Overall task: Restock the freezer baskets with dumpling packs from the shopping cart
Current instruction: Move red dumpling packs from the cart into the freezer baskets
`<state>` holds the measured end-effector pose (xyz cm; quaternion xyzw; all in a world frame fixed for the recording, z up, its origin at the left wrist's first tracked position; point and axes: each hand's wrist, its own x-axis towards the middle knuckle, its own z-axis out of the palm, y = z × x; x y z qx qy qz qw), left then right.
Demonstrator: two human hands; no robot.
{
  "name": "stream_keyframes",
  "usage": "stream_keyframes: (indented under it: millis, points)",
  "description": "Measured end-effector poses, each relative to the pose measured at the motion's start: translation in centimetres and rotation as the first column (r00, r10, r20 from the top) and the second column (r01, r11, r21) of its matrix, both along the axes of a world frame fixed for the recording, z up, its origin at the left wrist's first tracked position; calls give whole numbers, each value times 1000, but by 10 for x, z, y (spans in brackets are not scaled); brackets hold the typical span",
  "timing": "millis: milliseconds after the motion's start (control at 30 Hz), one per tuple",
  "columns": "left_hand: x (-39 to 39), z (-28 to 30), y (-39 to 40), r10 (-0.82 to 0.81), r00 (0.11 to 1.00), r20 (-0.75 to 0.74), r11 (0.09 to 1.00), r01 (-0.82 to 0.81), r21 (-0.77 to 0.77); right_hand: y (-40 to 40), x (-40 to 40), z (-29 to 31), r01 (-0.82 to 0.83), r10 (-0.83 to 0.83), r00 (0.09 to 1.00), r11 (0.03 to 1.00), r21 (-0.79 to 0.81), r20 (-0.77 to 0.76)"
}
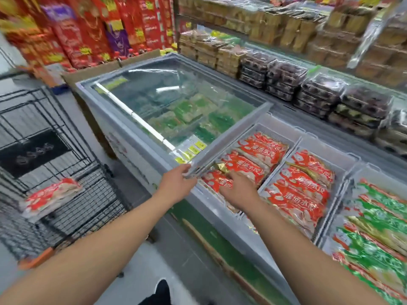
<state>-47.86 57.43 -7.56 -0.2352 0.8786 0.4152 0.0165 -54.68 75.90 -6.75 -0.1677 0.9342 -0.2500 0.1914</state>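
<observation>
Left hand (179, 180) grips the sliding lid's (229, 137) near corner; right hand (239, 190) rests flat, open, on a red dumpling pack (217, 181) in the nearly full basket (276, 126). One pack (51, 195) remains in the cart (72, 212), left.

Just beyond the left hand (176, 183) fingers, the sliding glass lid (176, 102) covers the far freezer half — no entry there. Under the right hand (239, 190) fingers, red dumpling packs (259, 150) fill the open basket (275, 126) — little room.
</observation>
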Motion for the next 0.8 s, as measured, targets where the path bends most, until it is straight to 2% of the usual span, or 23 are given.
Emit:
stream_keyframes:
  millis: [100, 367, 800]
  points:
    - [44, 3, -36, 92, 996, 3, 995, -92, -40, -42, 24, 6, -100, 101, 994, 995, 18, -37]
    - [145, 4, -133, 288, 958, -8, 958, -288, 3, -165, 88, 9, -275, 275, 961, 961, 10, -25]
    - [253, -8, -324, 392, 919, -51, 920, -391, 19, -354, 175, 3, -378, 380, 925, 924, 53, -11]
